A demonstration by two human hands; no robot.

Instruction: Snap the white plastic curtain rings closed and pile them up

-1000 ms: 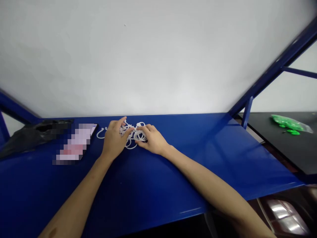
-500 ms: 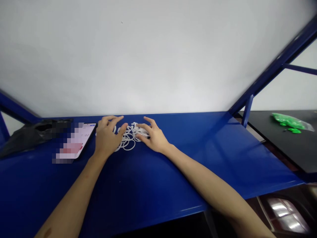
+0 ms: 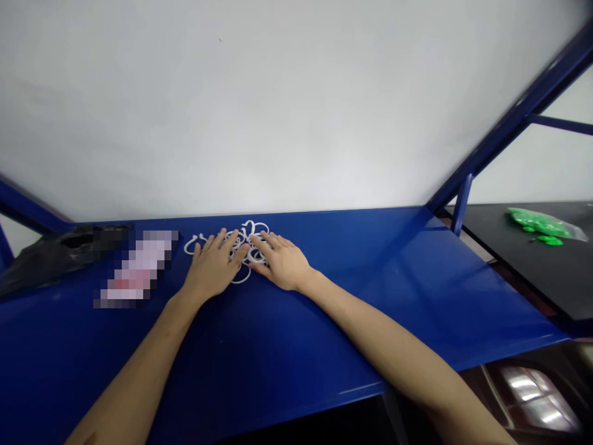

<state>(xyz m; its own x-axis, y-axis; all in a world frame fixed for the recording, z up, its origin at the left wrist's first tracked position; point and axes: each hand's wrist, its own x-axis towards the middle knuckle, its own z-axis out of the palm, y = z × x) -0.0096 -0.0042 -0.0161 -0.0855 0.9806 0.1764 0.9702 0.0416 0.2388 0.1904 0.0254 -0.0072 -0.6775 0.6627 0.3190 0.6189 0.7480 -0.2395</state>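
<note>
A heap of white plastic rings (image 3: pixel 244 238) lies on the blue table (image 3: pixel 324 309) near its far edge. My left hand (image 3: pixel 212 269) rests flat on the left part of the heap, fingers stretched out over the rings. My right hand (image 3: pixel 280 262) lies flat on the right part, fingers extended and touching the rings. Both palms face down and the thumbs nearly meet. Several rings stick out beyond the fingertips and to the left of my left hand.
A phone (image 3: pixel 136 269), blurred out, lies left of the hands. A black bag (image 3: pixel 41 262) sits at the far left. Blue frame bars (image 3: pixel 509 117) rise at the right. On a black table to the right lies a bag of green parts (image 3: pixel 540 224).
Both hands came together again and flattened onto the rings, after spreading apart half a second ago. The heap looks pressed flatter and spread wider than one second ago.
</note>
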